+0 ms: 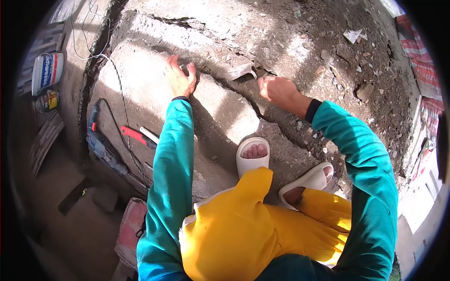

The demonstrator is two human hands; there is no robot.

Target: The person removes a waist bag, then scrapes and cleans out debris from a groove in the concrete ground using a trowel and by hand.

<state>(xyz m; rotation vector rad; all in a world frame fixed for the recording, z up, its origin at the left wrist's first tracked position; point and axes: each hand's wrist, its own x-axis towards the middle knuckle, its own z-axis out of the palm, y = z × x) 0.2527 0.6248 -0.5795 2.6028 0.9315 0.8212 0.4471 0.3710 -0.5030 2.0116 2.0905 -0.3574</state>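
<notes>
My left hand (180, 78) rests on the broken concrete slab (140, 70), fingers spread and nothing in them. To the right, my right hand (280, 95) is closed around the handle end of a small trowel-like tool (240, 71), whose pale blade lies over the crack (253, 104) in the concrete. Most of the handle is hidden by my fingers. Rubble and loose soil (318, 70) lie beyond and to the right of this hand.
At the left lie a blue power tool (104, 149) with its cord, a red-handled tool (133, 134), a white bucket (47, 73) and a dark block (72, 195). My sandalled feet (253, 152) stand on the slab's near part. Red-and-white sacks (424, 70) line the right edge.
</notes>
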